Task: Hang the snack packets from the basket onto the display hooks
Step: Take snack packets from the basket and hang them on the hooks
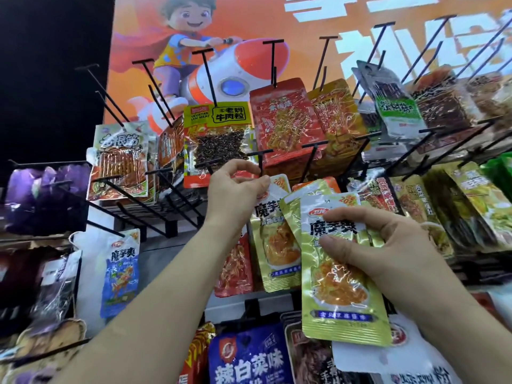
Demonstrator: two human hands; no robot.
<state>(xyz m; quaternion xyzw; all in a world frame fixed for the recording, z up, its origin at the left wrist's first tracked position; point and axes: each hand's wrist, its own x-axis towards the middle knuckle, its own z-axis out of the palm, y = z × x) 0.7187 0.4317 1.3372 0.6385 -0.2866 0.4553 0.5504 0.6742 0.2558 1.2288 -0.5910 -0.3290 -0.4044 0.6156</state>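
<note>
My left hand [235,187] pinches the top corner of a gold-green snack packet [277,245] right under the tip of a black display hook [260,162]. The packet hangs down from my fingers in front of the rack. My right hand [368,245] grips a stack of the same gold-green packets [340,289], thumb across the front one, lower and to the right. The basket is out of view.
Rows of black hooks stick out toward me, some bare at the upper left [105,90]. A yellow packet [219,139], red packets [288,120] and a blue packet [122,273] hang around. An orange cartoon poster [194,37] backs the rack. Blue bags [249,358] sit below.
</note>
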